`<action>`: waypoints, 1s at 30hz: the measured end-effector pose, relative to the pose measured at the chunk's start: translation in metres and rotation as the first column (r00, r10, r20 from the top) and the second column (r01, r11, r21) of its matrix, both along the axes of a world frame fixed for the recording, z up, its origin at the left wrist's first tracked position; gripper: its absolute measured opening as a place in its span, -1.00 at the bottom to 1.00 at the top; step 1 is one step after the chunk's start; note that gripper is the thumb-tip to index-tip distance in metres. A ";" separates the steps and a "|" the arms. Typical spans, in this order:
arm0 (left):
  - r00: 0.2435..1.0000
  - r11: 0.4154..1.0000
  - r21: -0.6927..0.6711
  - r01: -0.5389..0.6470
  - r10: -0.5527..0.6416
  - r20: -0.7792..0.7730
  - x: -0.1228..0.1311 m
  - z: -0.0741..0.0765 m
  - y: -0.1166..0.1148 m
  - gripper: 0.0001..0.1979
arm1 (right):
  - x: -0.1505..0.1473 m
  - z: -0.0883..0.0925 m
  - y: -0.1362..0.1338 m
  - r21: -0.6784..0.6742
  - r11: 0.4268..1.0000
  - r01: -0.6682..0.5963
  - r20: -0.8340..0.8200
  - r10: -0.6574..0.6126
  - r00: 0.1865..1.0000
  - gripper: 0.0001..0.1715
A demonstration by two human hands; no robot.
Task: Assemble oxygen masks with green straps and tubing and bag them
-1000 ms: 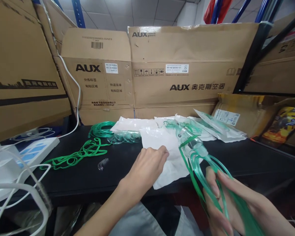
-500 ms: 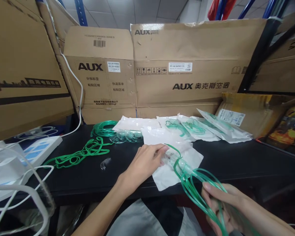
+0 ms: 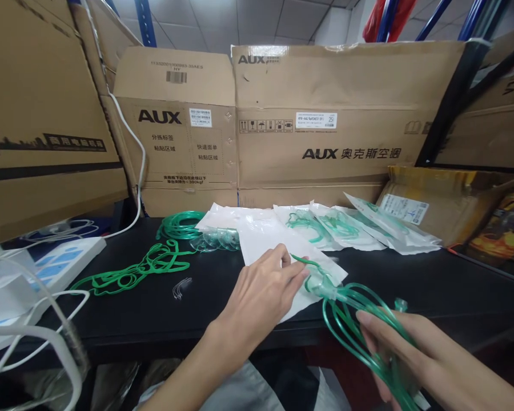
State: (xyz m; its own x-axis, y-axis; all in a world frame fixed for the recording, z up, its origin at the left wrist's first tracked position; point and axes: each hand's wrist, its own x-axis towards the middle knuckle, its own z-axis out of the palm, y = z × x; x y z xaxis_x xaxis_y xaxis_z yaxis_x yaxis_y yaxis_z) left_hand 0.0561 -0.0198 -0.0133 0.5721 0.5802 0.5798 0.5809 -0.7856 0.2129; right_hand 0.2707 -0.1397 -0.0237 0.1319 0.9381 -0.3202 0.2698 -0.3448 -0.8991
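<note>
My right hand [image 3: 394,348] is closed around a coiled loop of green tubing [image 3: 346,331], held over the table's front edge at the right. At the coil's upper left end is a clear green oxygen mask [image 3: 323,287] with a green strap [image 3: 310,261]. My left hand [image 3: 269,285] has its fingers bent and pinched at the mask's near-left side; the fingertips partly hide the mask there. Beneath and behind them lies a white paper pouch [image 3: 261,237] on the black table [image 3: 223,279].
Left of my hands lie green straps [image 3: 141,268], thin metal strips [image 3: 181,288], coiled green tubing [image 3: 182,224] and stacked clear masks [image 3: 218,240]. Filled pouches [image 3: 342,225] line the back right. A power strip [image 3: 64,268] with white cables is at far left; cardboard boxes [image 3: 317,131] stand behind.
Both hands have shifted slightly right, carrying the mask and tubing off toward the pouch's right edge. The pouch now lies a little farther left and shows more of its surface.
</note>
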 end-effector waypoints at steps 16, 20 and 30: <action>0.881 0.925 -0.057 0.376 -0.338 0.332 0.025 -0.010 -0.015 -0.64 | -0.014 0.014 0.053 0.036 0.932 -0.362 -0.106 0.363 0.926 -0.41; 0.930 0.945 -0.122 0.304 -0.266 0.254 0.018 -0.015 -0.014 -0.64 | -0.009 0.019 0.053 -0.044 0.949 -0.311 -0.376 0.273 0.886 -0.51; 0.961 0.955 -0.163 0.247 -0.221 0.165 0.021 -0.017 -0.022 -0.63 | -0.001 0.014 0.029 0.147 0.988 -0.040 -0.391 0.095 0.916 -0.69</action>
